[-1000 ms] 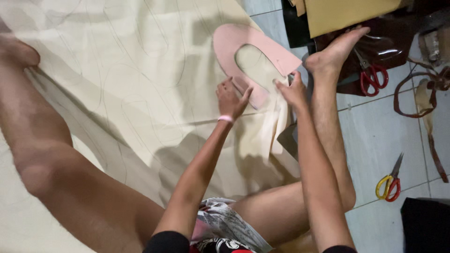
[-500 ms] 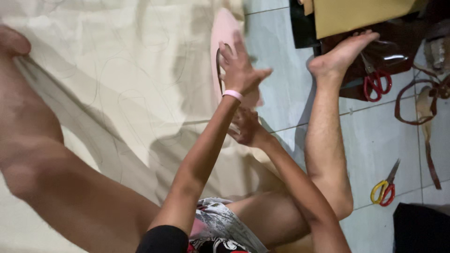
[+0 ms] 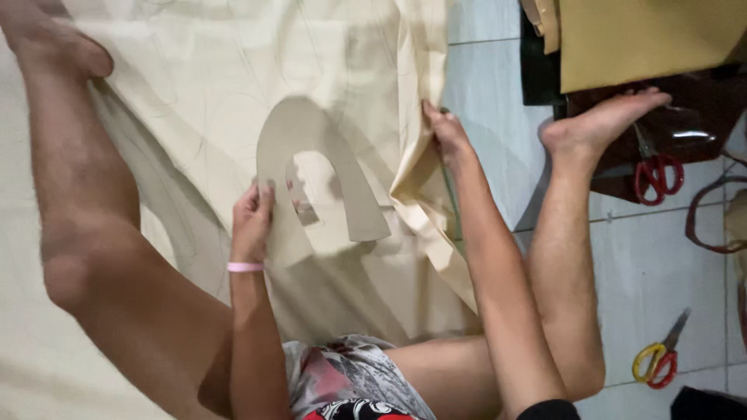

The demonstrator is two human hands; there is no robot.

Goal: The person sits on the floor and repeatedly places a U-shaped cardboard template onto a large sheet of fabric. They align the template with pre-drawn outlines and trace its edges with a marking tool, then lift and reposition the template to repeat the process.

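Now gripping with the left hand, fingers curled shut around one leg of the horseshoe-shaped pattern piece and holding it over the cream fabric. Pinching with the right hand, fingers closed on the folded edge of that same fabric where it is meeting the tiled floor. Seemingly placing the pattern: pulling the cloth taut on one side, positioning the template on the other. Next move probably calling for laying the piece flat, clear of the fold, and keeping the cloth smooth under it. Counting outward: one pattern piece, one sheet of fabric, one pink wristband on the left wrist, two pairs of scissors, namely the red-handled scissors near the right foot and the yellow-and-red scissors well apart on the tiles, plus one tan board at the top.
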